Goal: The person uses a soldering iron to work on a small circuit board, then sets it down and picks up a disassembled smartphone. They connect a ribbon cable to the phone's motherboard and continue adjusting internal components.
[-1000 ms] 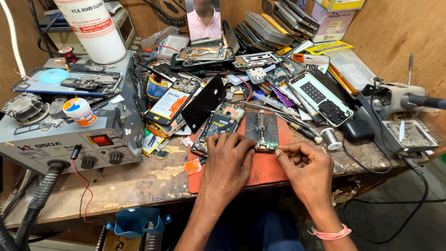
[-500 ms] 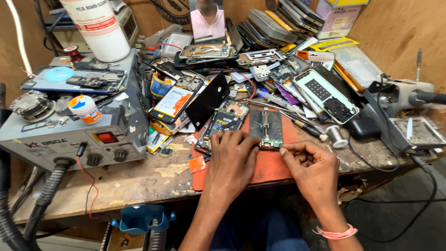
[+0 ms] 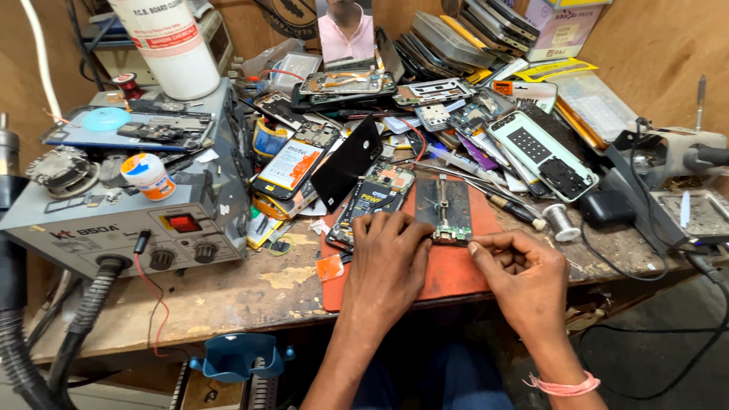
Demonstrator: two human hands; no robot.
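A small green circuit board (image 3: 451, 232) sits clamped in a dark metal holder (image 3: 443, 202) on an orange work mat (image 3: 448, 269). My left hand (image 3: 389, 262) rests flat on the mat, fingertips touching the board's left edge. My right hand (image 3: 520, 275) is curled just right of the board, thumb and forefinger pinched together at its right corner; whether they hold anything is too small to tell. An opened phone (image 3: 372, 201) lies on the mat left of the holder.
A grey hot-air rework station (image 3: 144, 201) with knobs and black hoses fills the left. Several dismantled phones, screens and frames crowd the back of the wooden bench (image 3: 228, 292). A solder spool (image 3: 560, 221) and a soldering stand (image 3: 687, 209) sit right. A white jar (image 3: 168, 42) stands behind.
The view has shifted slightly. Both hands stay at the clamped board; my right hand has drawn a little closer to its right corner.
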